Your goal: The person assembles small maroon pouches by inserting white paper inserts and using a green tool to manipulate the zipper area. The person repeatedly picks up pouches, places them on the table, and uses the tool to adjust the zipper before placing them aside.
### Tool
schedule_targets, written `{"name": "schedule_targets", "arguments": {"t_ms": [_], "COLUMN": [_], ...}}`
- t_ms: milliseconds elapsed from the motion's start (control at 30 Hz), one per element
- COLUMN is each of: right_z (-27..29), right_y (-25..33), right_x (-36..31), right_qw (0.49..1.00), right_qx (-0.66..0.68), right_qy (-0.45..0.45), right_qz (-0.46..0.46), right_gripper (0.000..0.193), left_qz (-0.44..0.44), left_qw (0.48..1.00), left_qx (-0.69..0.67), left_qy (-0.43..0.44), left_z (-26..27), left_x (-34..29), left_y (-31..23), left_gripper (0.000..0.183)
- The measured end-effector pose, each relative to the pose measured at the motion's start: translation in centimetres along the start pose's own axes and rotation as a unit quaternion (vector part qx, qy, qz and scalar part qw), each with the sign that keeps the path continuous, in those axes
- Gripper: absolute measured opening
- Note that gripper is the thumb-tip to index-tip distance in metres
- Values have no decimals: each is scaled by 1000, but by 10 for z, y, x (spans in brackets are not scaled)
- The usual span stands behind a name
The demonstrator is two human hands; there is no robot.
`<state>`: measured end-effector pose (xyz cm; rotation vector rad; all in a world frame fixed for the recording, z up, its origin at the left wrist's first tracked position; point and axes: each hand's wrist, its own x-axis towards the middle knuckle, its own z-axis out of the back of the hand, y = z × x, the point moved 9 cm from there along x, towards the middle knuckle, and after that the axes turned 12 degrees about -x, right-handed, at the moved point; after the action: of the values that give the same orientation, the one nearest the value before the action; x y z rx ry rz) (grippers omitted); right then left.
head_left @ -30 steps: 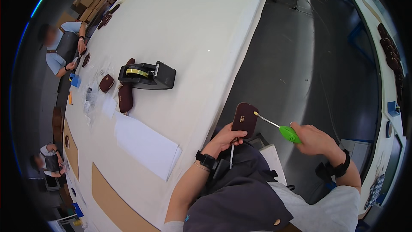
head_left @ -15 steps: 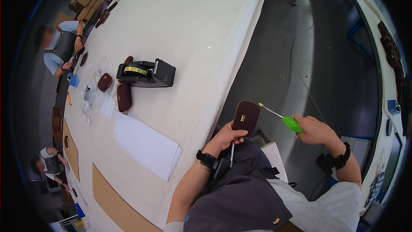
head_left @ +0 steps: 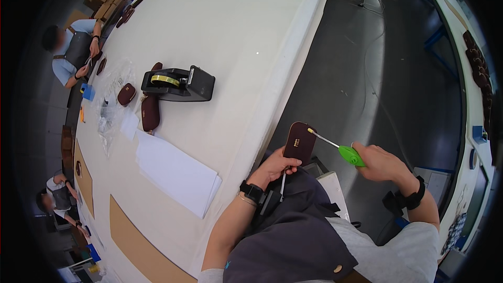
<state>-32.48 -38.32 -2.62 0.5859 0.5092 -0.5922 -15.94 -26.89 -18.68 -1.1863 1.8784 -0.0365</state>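
Observation:
My left hand grips the lower edge of a flat, dark brown leather-like piece with rounded corners and small gold print, holding it tilted up above my lap. In my right hand is a green-handled tool with a thin metal stem. Its yellowish tip appears in front of the brown piece's upper right edge; I cannot tell whether they touch. My fingers curl round the green handle. A thin pale rod or cord hangs below my left hand.
On the white table to my left stand a black tape dispenser, brown pouches, clear plastic wrap, white paper sheets and brown card. Co-workers sit across it. Another table with brown pieces runs along the right.
My right hand has moved slightly left, bringing the tool's tip from beside the brown piece's edge to in front of it. My left hand stays nearly still.

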Motion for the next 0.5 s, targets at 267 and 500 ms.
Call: {"name": "schedule_targets", "arguments": {"t_ms": [267, 500], "right_z": [-24, -4], "right_y": [3, -5], "right_x": [-22, -18], "right_qw": [996, 999], "right_qx": [-4, 43], "right_qy": [81, 4], "right_qz": [23, 0], "right_gripper": [27, 28], "left_qz": [-11, -19], "left_qw": [998, 1000], "left_qx": [-57, 21], "left_qy": [27, -12], "left_z": [0, -3], "left_x": [0, -7], "left_y": [0, -8], "left_gripper": [31, 39]}}
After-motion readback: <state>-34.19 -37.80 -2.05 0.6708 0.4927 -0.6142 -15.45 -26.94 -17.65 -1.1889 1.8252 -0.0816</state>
